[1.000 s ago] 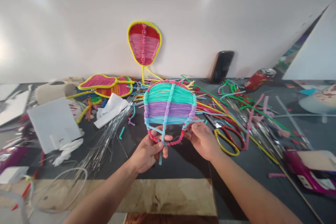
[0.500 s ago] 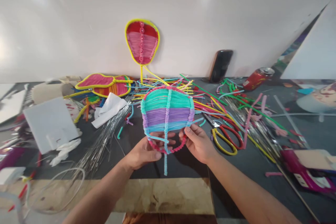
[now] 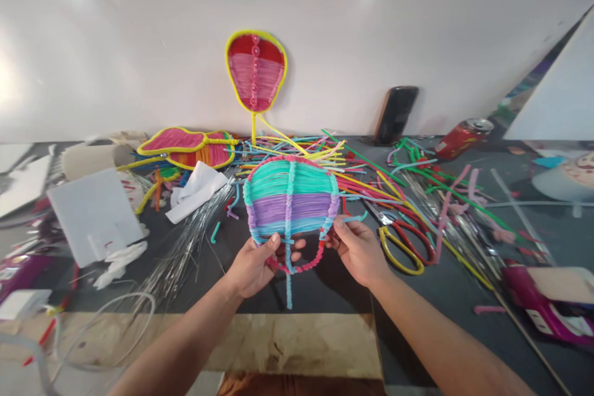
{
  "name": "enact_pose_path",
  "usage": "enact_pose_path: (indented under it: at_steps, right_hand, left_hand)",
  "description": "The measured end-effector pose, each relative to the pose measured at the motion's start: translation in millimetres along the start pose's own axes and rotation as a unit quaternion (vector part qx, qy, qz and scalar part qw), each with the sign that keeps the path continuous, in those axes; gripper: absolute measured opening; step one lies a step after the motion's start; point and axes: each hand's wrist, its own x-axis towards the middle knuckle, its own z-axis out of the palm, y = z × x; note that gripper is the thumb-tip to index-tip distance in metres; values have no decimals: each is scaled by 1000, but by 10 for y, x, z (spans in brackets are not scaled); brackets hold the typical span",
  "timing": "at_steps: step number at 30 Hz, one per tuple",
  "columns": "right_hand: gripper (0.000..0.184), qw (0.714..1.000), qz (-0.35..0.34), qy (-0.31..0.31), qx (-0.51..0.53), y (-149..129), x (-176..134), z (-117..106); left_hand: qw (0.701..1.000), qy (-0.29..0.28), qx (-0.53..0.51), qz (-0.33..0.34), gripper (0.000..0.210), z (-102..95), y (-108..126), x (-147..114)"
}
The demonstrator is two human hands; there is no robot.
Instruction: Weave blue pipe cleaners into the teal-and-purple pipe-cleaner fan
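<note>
Between my two hands is a rounded pipe-cleaner panel (image 3: 270,206), wound in green, purple and light blue bands. A twisted light blue stem runs down its middle and sticks out below. The lower part of its pink-red rim surrounds an open gap. My left hand (image 3: 254,266) grips the lower left edge, thumb on the blue strand at the front and fingers behind. At the lower right edge, my right hand (image 3: 361,249) pinches the rim between thumb and fingers. A light blue pipe-cleaner end (image 3: 356,218) shows just above that hand.
Loose pipe cleaners (image 3: 320,148) lie behind the panel. Scissors (image 3: 406,244) rest to the right, near a can (image 3: 464,138), a phone (image 3: 396,114) and a purple glue gun (image 3: 533,303). A pink, yellow-edged piece (image 3: 257,77) stands at the wall. Bare wires (image 3: 185,247) lie left.
My left thumb has moved up from the lower rim onto the light blue strand. The panel has shifted slightly left and down, while the background has slid a little right in view.
</note>
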Motion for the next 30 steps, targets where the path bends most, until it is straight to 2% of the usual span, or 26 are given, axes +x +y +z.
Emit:
enact_pose_path:
  at_steps: [8, 16, 23, 26, 30]
  right_hand:
    - [20, 999, 23, -13, -32, -3, -11, -3]
    - [19, 997, -5, 7, -81, -26, -1, -4]
    - [22, 985, -30, 23, -169, -16, 1, -52]
    - [22, 992, -22, 11, -127, -1, 3, -58]
    - [25, 998, 34, 17, -41, 7, 5, -27]
  left_hand:
    - [1000, 16, 23, -4, 26, -2, -8, 3]
    - [999, 30, 36, 14, 27, 16, -41, 5]
    - [998, 49, 34, 30, 27, 40, -52, 6]
    - [998, 50, 19, 23, 26, 48, -41, 10]
    - [999, 50, -4, 7, 26, 66, -15, 22]
